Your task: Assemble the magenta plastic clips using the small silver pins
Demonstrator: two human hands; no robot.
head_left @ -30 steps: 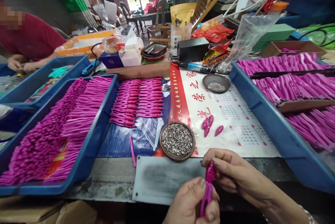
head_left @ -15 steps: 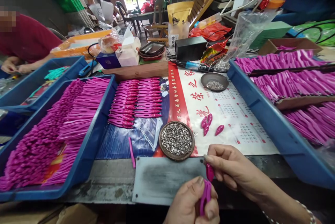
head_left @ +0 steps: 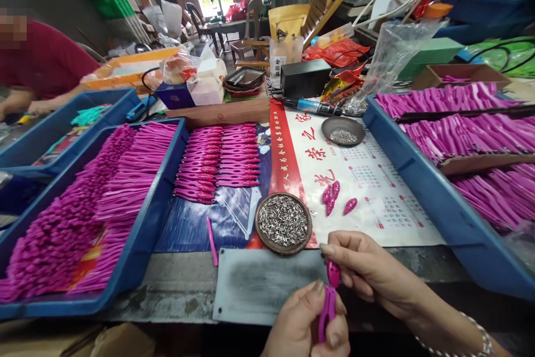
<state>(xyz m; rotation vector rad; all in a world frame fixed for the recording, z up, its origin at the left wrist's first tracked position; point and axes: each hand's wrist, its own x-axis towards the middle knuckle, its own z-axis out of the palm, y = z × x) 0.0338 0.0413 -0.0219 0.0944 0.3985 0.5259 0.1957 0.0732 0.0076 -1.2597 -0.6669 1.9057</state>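
Low in front of me, my left hand (head_left: 307,318) pinches a forked magenta plastic handle (head_left: 328,312) upright. My right hand (head_left: 363,265) grips a small oval magenta piece (head_left: 333,275) with holes, just above the fork's tips; whether the two touch I cannot tell. Under and beyond the hands lies a grey metal plate (head_left: 251,282). A round bowl (head_left: 283,250) of short metal pins stands behind it. Several loose oval pieces (head_left: 350,206) rest on the calendar sheet (head_left: 393,179). To the plate's left lies one magenta strip (head_left: 212,241).
Finished-looking magenta pieces (head_left: 238,156) form two columns. Blue trays (head_left: 167,179) of magenta parts flank the table, another blue tray (head_left: 443,212) at right. A small dish (head_left: 328,137) and an electric screwdriver-like tool (head_left: 309,105) sit behind. A person (head_left: 45,62) works at far left.
The oval piece in my right hand has turned so its holed face shows more. My right hand has shifted slightly left. The other person's hands have moved a little.
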